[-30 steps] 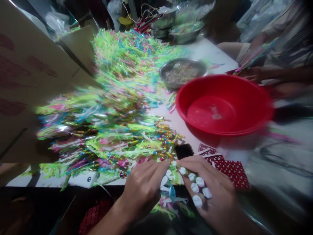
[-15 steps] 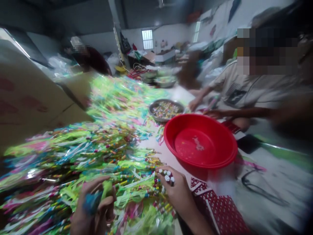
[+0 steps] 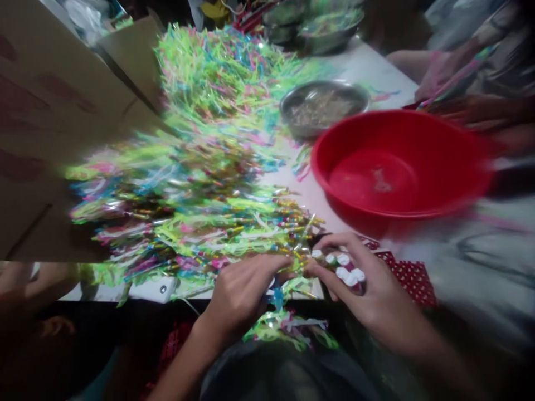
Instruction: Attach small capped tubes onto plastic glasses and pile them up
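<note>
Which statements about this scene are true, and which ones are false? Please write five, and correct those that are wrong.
1. The right hand holds several white-ended pieces, and the left hand is beside it. True.
2. The red basin stands upside down. False: its open side faces up.
3. The steel bowl just behind the red basin has many small pieces in it. True.
4. A large pile of coloured ribbons lies on the white table. True.
5. The white device lies inside the red basin. False: it lies near the front edge of the white table, to the left of the left hand.
</note>
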`<state>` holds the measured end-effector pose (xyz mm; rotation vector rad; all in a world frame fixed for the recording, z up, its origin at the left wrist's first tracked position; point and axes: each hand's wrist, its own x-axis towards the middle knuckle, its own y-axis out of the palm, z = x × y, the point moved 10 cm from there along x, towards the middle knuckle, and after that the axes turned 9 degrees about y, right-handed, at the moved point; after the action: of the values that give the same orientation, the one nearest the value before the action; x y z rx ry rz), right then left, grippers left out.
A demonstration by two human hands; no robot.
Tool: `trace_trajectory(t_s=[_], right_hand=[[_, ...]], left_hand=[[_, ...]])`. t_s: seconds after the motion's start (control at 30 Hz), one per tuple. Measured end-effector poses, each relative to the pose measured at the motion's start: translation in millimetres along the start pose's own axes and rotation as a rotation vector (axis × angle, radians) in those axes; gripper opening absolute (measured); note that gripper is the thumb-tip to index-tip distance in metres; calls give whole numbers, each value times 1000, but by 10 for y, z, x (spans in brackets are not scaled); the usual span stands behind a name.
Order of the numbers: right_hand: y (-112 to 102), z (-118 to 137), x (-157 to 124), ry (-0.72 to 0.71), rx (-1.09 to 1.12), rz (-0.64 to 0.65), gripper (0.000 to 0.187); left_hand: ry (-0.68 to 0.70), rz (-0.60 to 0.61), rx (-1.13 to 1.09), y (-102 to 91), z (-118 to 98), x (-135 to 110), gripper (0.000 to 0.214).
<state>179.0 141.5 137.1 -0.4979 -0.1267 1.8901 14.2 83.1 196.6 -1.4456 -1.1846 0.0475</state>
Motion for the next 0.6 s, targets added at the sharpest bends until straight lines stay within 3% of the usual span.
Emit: trace_trajectory(t_s=[0.13, 0.4, 0.6], right_hand=[[-19, 120, -133, -105, -51, -21, 9], [-38, 329, -228, -381, -163, -114, 20], [40, 409, -391, -613, -451, -205, 58]], left_hand=[[65, 4, 61, -14, -178, 85, 20], [160, 72, 186, -26, -313, 198, 18], [225, 90, 320, -24, -398, 204, 22]])
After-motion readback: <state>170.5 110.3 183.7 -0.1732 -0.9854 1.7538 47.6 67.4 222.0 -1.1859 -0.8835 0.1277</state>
